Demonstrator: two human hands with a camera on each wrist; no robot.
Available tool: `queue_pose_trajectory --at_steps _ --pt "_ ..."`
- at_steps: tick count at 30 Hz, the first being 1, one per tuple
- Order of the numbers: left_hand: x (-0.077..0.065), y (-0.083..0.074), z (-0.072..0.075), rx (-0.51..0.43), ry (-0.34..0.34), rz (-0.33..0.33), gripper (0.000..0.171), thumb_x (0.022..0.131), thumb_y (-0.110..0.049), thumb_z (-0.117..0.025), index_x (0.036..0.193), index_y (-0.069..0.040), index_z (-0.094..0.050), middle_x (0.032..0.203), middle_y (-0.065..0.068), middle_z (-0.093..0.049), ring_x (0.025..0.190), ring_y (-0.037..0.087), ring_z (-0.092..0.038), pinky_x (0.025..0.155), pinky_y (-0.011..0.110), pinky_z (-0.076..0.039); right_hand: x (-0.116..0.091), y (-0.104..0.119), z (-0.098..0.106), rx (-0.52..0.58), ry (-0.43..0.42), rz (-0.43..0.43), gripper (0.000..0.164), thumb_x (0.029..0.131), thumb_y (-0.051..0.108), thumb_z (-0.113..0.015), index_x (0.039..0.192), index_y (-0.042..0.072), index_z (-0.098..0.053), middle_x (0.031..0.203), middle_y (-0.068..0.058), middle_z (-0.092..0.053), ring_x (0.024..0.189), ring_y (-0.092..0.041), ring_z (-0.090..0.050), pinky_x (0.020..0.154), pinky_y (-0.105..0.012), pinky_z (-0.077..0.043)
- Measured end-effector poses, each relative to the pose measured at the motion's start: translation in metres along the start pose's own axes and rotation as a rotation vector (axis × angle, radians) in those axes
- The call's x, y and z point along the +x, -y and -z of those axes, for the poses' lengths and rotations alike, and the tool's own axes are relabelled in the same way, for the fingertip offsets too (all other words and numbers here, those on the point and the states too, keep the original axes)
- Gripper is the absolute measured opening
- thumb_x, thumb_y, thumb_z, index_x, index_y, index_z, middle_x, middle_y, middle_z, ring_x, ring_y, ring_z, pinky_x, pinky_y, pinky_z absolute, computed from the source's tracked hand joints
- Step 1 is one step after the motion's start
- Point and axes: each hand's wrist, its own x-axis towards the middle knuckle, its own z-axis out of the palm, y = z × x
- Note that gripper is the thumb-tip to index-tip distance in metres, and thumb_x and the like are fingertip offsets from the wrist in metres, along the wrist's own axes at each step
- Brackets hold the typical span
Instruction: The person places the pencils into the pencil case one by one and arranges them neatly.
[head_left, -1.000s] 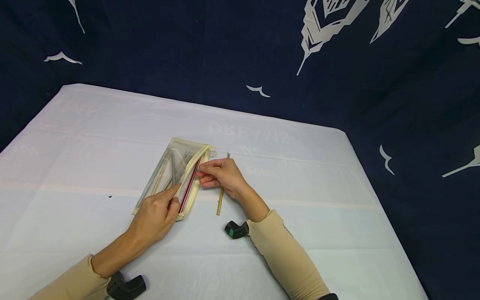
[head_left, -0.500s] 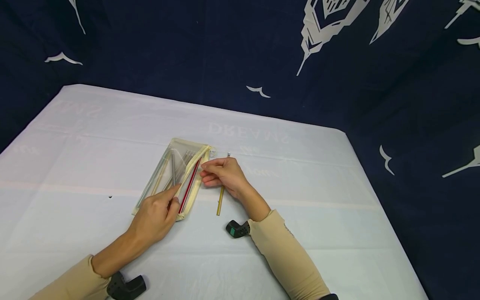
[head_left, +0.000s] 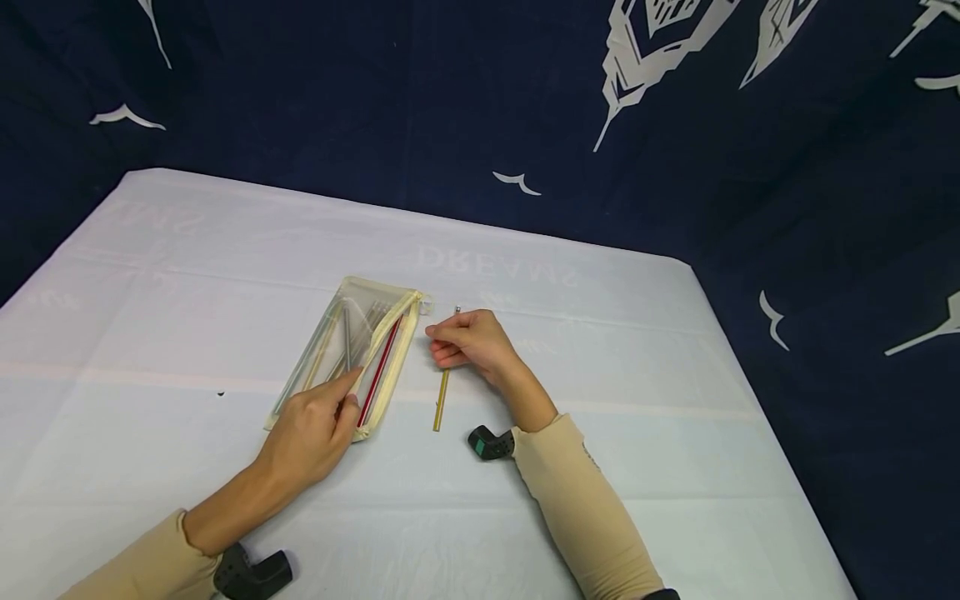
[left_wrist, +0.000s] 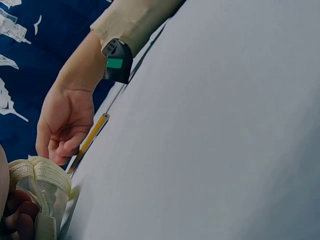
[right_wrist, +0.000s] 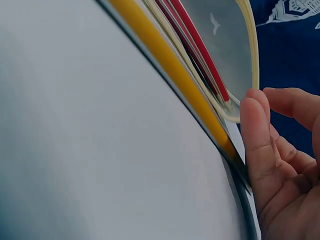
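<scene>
A see-through mesh zip pouch [head_left: 364, 290] with cream edging lies on the table, its zip side gaping. Inside it are a red stick [head_left: 378, 377] and several grey and pale sticks. My left hand [head_left: 309, 429] grips the pouch's near edge, with the index finger along the mesh; in the left wrist view its curled fingertips show beside the zip. To the right of the pouch lies a slim yellow stick [head_left: 441, 407], pencil-like, with a silvery far end. Above this stick is my right hand [head_left: 476, 343], fingers loosely bent and holding nothing, apart from the pouch.
The table has a white cloth [head_left: 637, 467] with faint lettering. A tiny dark speck [head_left: 221, 393] lies left of the pouch. Behind the table hangs a dark blue curtain [head_left: 337, 100] with white patterns.
My right hand has drawn away from the pouch's open edge, to the right and slightly farther back, over the yellow stick. The left hand and pouch have stayed put.
</scene>
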Motion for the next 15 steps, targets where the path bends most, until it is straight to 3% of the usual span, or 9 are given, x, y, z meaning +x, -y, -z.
queue_pose_trajectory --at_steps 6,15 --pt "0.000 0.000 0.000 0.002 0.002 -0.001 0.033 0.083 0.005 -0.053 0.112 0.012 -0.068 0.100 0.023 -0.071 0.076 0.027 -0.068 0.060 0.041 -0.054 0.001 -0.001 0.012 -0.058 -0.028 -0.024 0.011 0.086 0.005 -0.073 0.087 -0.006 -0.069 0.063 -0.006 -0.065 0.051 -0.012 -0.063 0.052 -0.027 -0.054" --pt "0.000 0.000 0.000 0.002 0.005 -0.006 0.033 0.083 0.005 -0.053 0.111 0.011 -0.068 0.098 0.023 -0.071 0.072 0.024 -0.066 0.059 0.039 -0.053 -0.002 -0.001 0.023 -0.244 -0.069 -0.080 0.022 0.079 0.013 -0.082 0.072 -0.001 -0.067 0.055 -0.005 -0.061 0.043 -0.010 -0.059 0.045 -0.025 -0.051"
